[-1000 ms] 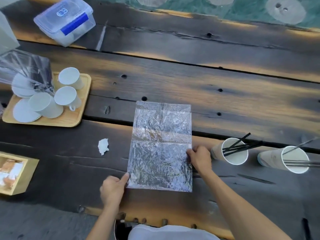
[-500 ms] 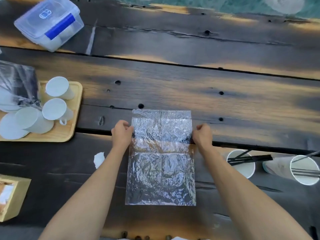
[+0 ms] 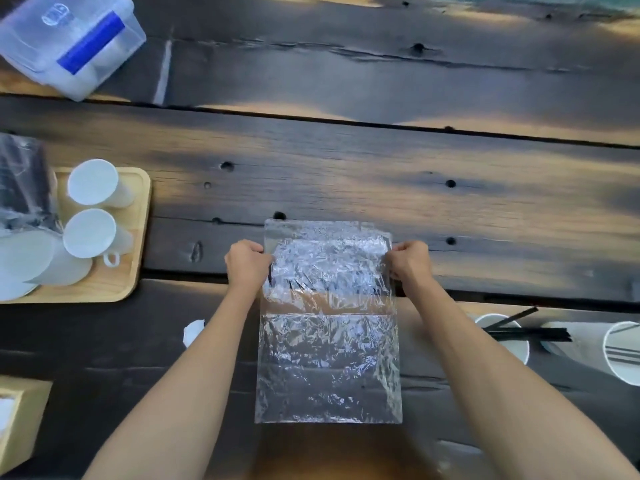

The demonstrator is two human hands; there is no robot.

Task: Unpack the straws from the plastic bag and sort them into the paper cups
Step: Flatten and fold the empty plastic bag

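We pinch the emptied bag (image 3: pixel 329 341), flat at 6 o'clock, left hand (image 3: pixel 246 265) and right hand (image 3: pixel 408 263) on opposite edges; straws (image 3: pixel 530 333) already in cups (image 3: pixel 512 344) at 4 o'clock, so folding it likely comes next.

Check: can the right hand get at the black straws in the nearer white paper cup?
Probably yes. The right hand grips the clear crinkled plastic bag by its edge, so it must let go first. The black straws lie in the tipped white paper cup just right of that forearm, nothing between.
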